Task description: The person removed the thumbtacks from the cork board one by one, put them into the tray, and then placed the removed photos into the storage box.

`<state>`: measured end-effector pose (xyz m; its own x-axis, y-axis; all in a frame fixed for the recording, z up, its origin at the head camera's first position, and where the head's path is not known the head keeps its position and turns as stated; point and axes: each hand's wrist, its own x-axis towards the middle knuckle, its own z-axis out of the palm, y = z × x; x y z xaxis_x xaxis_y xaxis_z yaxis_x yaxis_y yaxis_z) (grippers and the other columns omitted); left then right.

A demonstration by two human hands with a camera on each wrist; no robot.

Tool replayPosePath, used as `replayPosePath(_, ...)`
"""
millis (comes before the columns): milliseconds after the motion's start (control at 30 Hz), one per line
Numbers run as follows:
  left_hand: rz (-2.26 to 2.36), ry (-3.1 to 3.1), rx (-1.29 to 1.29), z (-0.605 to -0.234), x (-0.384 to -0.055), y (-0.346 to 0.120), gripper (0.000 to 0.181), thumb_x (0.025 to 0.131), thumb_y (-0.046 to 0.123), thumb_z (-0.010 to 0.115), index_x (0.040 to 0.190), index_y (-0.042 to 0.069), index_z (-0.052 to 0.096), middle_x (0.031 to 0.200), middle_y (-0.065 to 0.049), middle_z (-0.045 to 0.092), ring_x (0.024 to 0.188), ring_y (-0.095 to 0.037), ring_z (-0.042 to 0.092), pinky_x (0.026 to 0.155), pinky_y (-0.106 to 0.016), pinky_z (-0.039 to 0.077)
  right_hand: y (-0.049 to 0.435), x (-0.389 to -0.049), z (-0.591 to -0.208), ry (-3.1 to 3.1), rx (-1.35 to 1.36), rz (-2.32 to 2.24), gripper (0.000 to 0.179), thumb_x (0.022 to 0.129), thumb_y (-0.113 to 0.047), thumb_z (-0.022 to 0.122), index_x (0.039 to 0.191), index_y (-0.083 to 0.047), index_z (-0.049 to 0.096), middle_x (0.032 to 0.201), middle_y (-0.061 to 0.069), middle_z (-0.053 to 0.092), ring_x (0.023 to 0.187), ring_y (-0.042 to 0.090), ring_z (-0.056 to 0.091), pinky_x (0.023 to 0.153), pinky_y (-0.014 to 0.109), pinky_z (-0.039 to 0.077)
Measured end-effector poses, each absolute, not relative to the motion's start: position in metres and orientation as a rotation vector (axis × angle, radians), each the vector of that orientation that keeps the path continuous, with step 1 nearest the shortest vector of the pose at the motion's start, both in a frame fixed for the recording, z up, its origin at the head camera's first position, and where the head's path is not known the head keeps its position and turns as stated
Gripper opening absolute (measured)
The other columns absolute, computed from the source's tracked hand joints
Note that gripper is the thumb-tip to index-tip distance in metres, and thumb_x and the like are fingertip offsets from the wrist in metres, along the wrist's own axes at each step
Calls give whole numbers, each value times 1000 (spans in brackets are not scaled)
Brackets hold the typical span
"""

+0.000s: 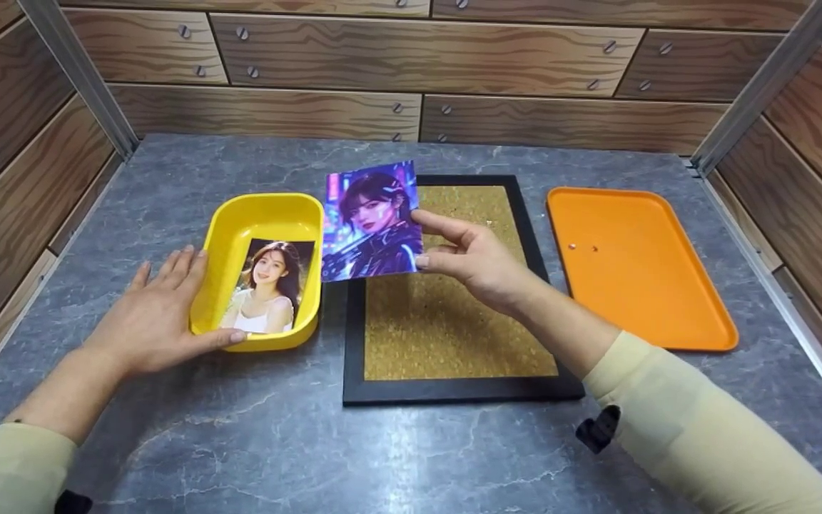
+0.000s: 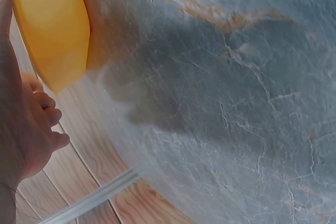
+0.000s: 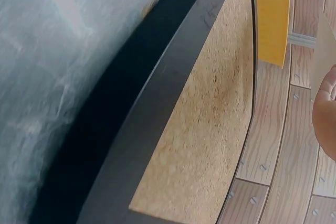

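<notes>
My right hand (image 1: 486,260) pinches the right edge of a purple-blue picture print (image 1: 375,225) between thumb and fingers. The print is held up over the gap between a yellow bin (image 1: 262,203) and a black-framed cork board (image 1: 454,391). Inside the bin lies a second photo print (image 1: 266,296), showing a person in a white top. At the bin's left side my left hand (image 1: 150,318) rests, fingers extended and spread, the thumb on the near rim. In the right wrist view only part of the right hand (image 3: 326,119) and the print's pale back (image 3: 321,51) show.
An orange tray (image 1: 639,285) lies right of the board, with two tiny items, perhaps pins (image 1: 572,246), on it. More small pins stick in the cork near its top. Wood-patterned walls (image 1: 411,57) enclose the grey marbled table (image 1: 275,442) at the back and sides.
</notes>
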<state>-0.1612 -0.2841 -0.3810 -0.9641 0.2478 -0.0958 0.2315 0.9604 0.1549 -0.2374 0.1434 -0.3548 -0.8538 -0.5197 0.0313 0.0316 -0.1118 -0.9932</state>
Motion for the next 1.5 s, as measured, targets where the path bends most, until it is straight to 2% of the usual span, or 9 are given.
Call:
replayPosePath(300,223,3002,381,-384,-160,-286,127,91,85,53,164,-11,15,168,-37,14,155,-56,17,123,-73,8,127,-236,-361,1786,-549,-2011,67,96,12,64,159,4,41,163,20,44,107,20,75,104,40,56)
replayPosePath(533,229,2984,373,-383,-160,-285,125,92,84,52,165,-10,12,170,-36,11,156,-55,14,123,-72,6,113,-234,-362,1783,-542,-1986,66,96,12,65,158,4,43,161,19,47,106,20,75,104,40,56)
replayPosePath(900,227,3003,403,-385,-160,-286,126,92,85,51,165,-11,13,170,-35,14,156,-54,16,123,-73,8,91,-230,-368,1775,-541,-1935,68,94,11,69,157,1,46,159,17,51,104,19,74,102,39,57)
replayPosePath(1067,234,2998,399,-387,-159,-286,126,92,85,51,165,-11,12,170,-35,14,156,-54,16,123,-73,8,81,-230,-371,1786,-538,-1906,69,94,11,69,158,1,45,158,18,52,99,16,75,100,39,58)
replayPosePath(1267,239,3011,418,-388,-158,-288,126,92,83,54,164,-12,14,169,-35,15,156,-55,18,123,-73,9,71,-229,-372,1842,-550,-1833,70,95,3,74,159,-4,46,158,14,53,95,14,75,103,44,57)
replayPosePath(1400,244,3011,423,-387,-160,-287,126,92,83,53,165,-11,12,170,-35,15,156,-55,18,123,-72,9,67,-229,-372,1831,-540,-1834,70,95,4,73,159,-4,46,153,17,58,93,15,75,104,46,56)
replayPosePath(1500,251,3000,419,-387,-161,-285,126,92,84,52,165,-10,11,170,-35,14,156,-55,17,123,-72,8,63,-228,-374,1816,-535,-1838,70,95,6,73,159,-3,46,147,20,62,91,15,75,100,43,58)
